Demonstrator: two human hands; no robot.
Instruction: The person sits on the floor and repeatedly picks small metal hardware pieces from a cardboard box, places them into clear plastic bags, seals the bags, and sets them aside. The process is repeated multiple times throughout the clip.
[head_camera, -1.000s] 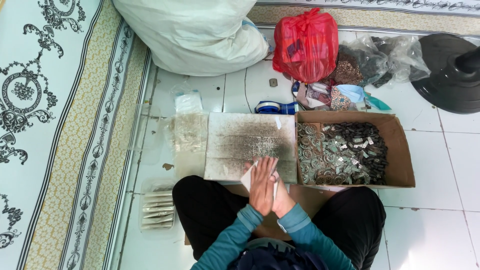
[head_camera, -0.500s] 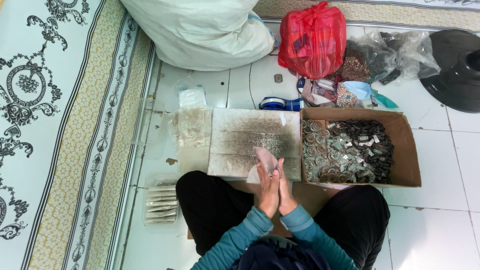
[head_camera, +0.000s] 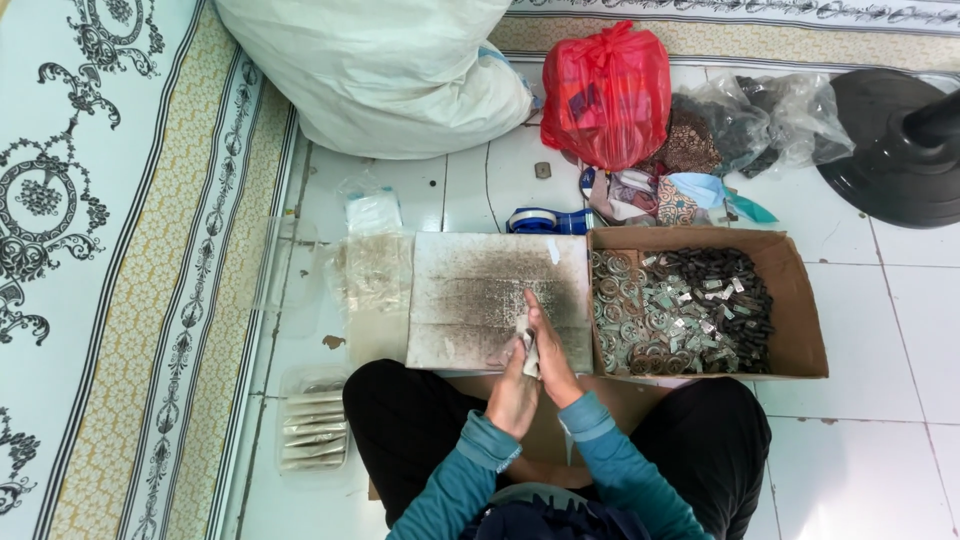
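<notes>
I sit cross-legged on a white tiled floor. My left hand (head_camera: 513, 390) and my right hand (head_camera: 552, 355) are pressed together over the near edge of a dirty flat cardboard sheet (head_camera: 470, 290). Between the palms sits a small pale, thin item (head_camera: 528, 352), mostly hidden; what it is cannot be told. To the right of my hands stands an open cardboard box (head_camera: 800, 330) full of small metal parts (head_camera: 680, 310), round pieces on its left, darker oblong pieces on its right.
A clear tray of stacked packets (head_camera: 314, 432) lies at my left knee. Clear plastic bags (head_camera: 372, 270) lie left of the sheet. Behind are a large white sack (head_camera: 380, 70), a red bag (head_camera: 607, 95), clear bags of parts (head_camera: 750, 120), blue tape (head_camera: 545, 220), a black fan base (head_camera: 900, 150). A patterned mat (head_camera: 110, 250) lies left.
My hands have closed together palm to palm and turned more upright, with the pale item squeezed between them. The view shifted slightly.
</notes>
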